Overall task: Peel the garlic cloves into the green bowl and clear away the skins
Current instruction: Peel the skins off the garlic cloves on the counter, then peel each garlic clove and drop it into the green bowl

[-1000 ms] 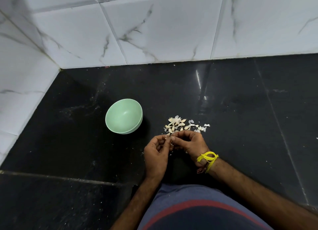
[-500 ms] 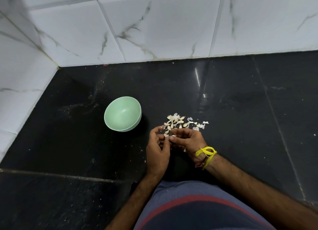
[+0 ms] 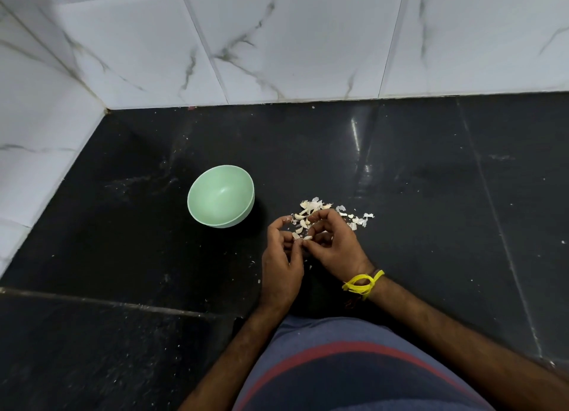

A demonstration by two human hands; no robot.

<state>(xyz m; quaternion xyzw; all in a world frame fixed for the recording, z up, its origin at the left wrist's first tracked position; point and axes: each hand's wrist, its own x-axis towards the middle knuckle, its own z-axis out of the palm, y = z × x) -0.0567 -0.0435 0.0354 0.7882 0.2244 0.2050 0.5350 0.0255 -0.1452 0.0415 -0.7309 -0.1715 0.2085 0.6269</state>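
Observation:
A pale green bowl stands on the black counter and looks empty inside. To its right lies a small heap of garlic cloves mixed with loose white skins. Just in front of that heap my left hand and my right hand meet, both pinching one small garlic clove between their fingertips. The right wrist wears a yellow thread band. Part of the heap is hidden behind my right fingers.
White marble-look wall tiles close off the back and the left side of the black stone counter. A seam crosses the counter near the front. Tiny skin flecks lie scattered around my hands.
Both hands have stayed together on the clove, the fingers shifting slightly as they work at it. The bowl and the heap have not moved; only the camera drifted a little.

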